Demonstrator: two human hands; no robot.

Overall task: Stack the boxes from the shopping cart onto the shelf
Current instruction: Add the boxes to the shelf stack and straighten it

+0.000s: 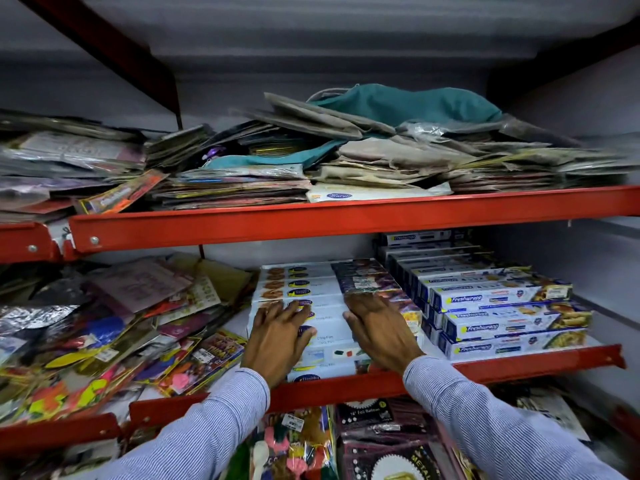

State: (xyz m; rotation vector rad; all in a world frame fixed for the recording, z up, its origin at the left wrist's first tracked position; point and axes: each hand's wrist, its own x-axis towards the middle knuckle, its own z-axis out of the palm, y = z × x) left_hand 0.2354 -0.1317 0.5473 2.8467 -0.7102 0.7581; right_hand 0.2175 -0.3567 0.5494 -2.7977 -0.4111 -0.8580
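Hidden: the shopping cart is out of sight; the front ends of the white boxes [311, 296] are covered by both hands and sleeves.
Hard to read: print on the white boxes is blurred, possibly "Cling Film".
Boxes, place: on the middle shelf [519, 367], at its front edge, centre, rows running toward the back wall.
Boxes, axis: long sides run left to right, parallel to the shelf's front edge.
Neighbours: dark purple boxes [367, 277] touch them on the right; Freshwrapp boxes [502, 323] are stacked toward the right end.
Left hand [277, 337]: fingers spread, palm flat on the white boxes.
Right hand [379, 329]: fingers together, flat across the white and purple boxes' seam.
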